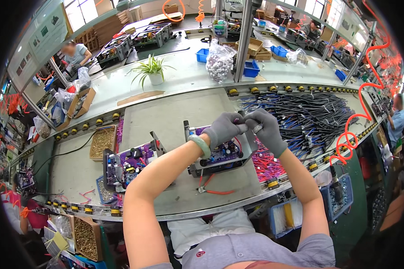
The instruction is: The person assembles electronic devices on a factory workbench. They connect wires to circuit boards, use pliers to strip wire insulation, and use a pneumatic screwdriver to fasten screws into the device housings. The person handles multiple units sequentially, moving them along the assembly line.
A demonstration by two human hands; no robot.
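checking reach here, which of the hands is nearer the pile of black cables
Right. The right hand sits at the near edge of the black cable pile, almost touching it; the left hand is farther left, over the open circuit board unit.

A: What do the gloved left hand (223, 128) and right hand (267, 131) pinch between them?

B: Too small to tell; the fingers cover it; they also hide the far edge of the open metal box (220, 152).

A: And the cable pile (307, 119)?

B: Its single wires blur together; the right forearm hides the pink wires (264, 162) partly.
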